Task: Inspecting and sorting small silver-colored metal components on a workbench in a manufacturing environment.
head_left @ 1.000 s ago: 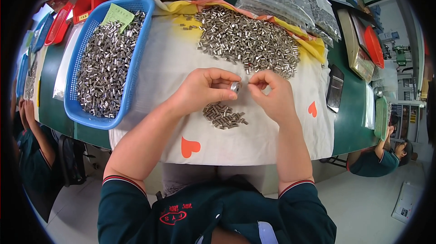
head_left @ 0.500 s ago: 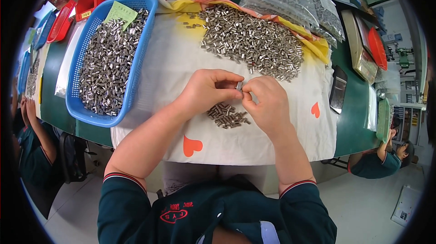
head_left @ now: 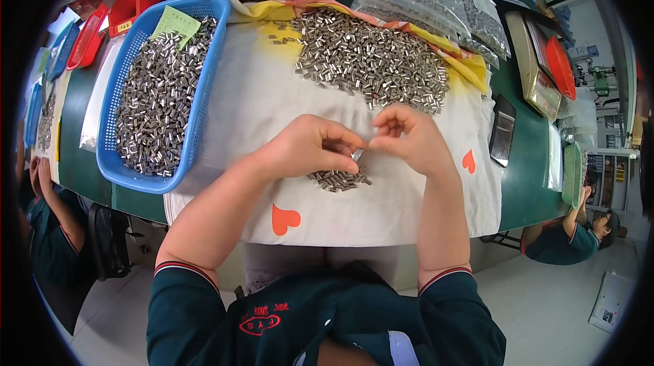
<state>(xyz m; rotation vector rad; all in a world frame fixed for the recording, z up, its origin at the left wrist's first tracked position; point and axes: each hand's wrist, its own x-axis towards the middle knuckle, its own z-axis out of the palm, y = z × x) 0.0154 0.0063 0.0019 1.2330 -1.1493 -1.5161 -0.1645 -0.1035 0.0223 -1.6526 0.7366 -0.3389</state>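
Fingertips of left hand and right hand pinch one small metal tube.

Small shiny silver metal sleeves are heaped on matt white cloth; a glossy blue plastic basket is seen beside.

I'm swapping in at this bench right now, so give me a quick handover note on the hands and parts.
Left hand and right hand: fingers pinch one small silver metal sleeve between them, over the white cloth.
Small cluster of sleeves lies just below the hands.
Large loose pile lies farther up the cloth.
Blue plastic basket at left holds many sleeves.
Most of the pile appears unhandled.
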